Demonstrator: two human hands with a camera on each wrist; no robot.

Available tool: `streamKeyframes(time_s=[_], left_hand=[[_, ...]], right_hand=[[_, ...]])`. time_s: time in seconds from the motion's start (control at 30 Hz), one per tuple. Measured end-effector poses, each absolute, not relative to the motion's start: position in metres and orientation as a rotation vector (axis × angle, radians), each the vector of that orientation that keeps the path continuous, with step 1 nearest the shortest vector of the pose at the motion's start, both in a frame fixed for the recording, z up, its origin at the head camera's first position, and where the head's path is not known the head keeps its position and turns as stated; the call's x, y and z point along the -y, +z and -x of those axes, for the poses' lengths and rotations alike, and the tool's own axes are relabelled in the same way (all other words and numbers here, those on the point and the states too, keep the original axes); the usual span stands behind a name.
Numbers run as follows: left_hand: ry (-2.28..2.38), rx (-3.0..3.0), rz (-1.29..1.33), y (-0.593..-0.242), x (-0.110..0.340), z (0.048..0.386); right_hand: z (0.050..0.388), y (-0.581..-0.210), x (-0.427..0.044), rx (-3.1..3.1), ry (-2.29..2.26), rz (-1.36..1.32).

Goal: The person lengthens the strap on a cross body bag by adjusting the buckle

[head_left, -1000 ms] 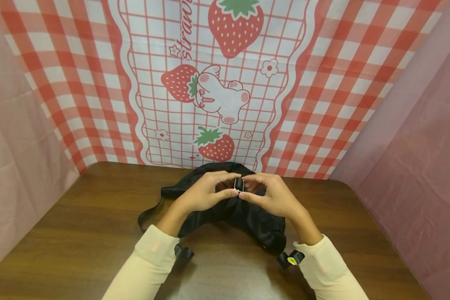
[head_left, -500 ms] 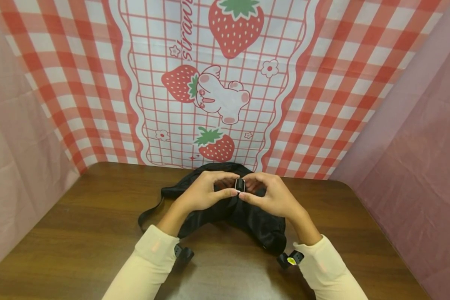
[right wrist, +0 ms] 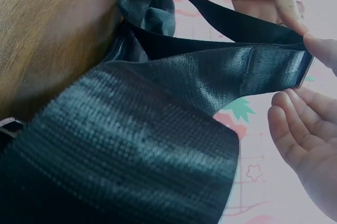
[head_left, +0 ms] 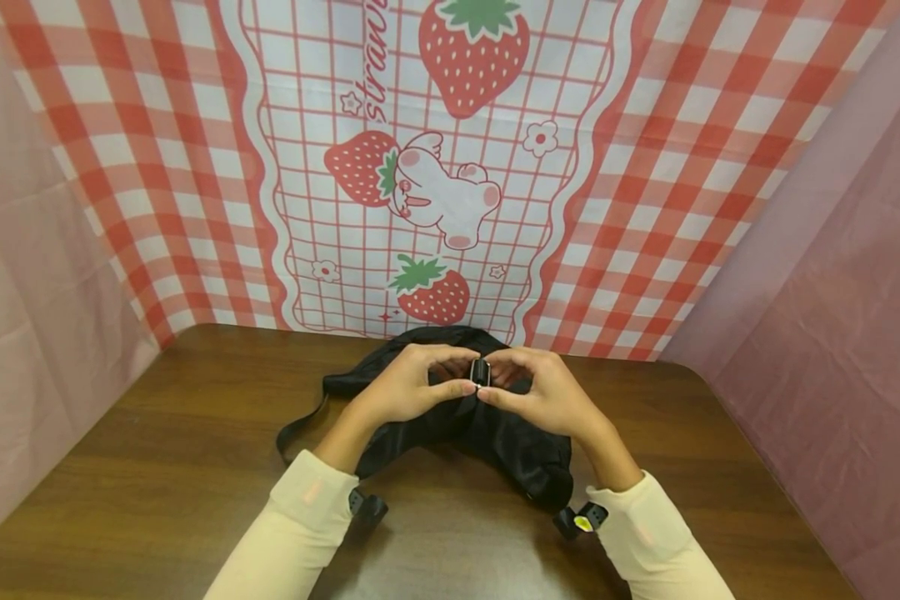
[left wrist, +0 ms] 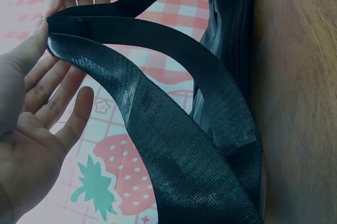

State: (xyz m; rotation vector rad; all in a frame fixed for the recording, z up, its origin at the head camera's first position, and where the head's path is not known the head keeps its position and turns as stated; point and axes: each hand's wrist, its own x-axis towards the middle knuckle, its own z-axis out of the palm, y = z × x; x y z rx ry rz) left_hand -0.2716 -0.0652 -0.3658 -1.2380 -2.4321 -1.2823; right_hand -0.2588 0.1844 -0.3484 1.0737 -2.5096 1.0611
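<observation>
In the head view a small metal strap buckle (head_left: pixel 480 373) is held up between both hands, with black webbing strap running through it. My left hand (head_left: pixel 408 387) pinches its left side with thumb and fingertips. On the other side my right hand (head_left: pixel 551 392) pinches it the same way. A black fabric bag (head_left: pixel 525 458) lies on the table beneath the hands, partly covered by them. The wide strap (left wrist: pixel 174 145) loops from the bag up to the fingers in the left wrist view. The buckle's thin edge (right wrist: pixel 306 69) shows in the right wrist view.
The brown wooden table (head_left: pixel 450 542) carries the bag near its back edge. A loose strap end (head_left: pixel 292 432) curls out to the bag's left. Behind rises a strawberry-print cloth (head_left: pixel 600 275), with plain pink cloth at both sides. Another metal fitting (right wrist: pixel 10 125) appears at the right wrist view's edge.
</observation>
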Motion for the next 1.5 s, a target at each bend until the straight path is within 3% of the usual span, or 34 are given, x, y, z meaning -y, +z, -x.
streamKeyframes(time_s=[0.57, 1.5], left_hand=[[-1.478, 2.561, 1.069, -0.373, 0.072, 0.278], [-1.735, 2.497, 1.176, -0.381, 0.07, 0.28]], right_hand=[[0.258, -0.347, -0.186, 2.414, 1.101, -1.129], [0.257, -0.346, -0.188, 2.358, 1.105, -1.269]])
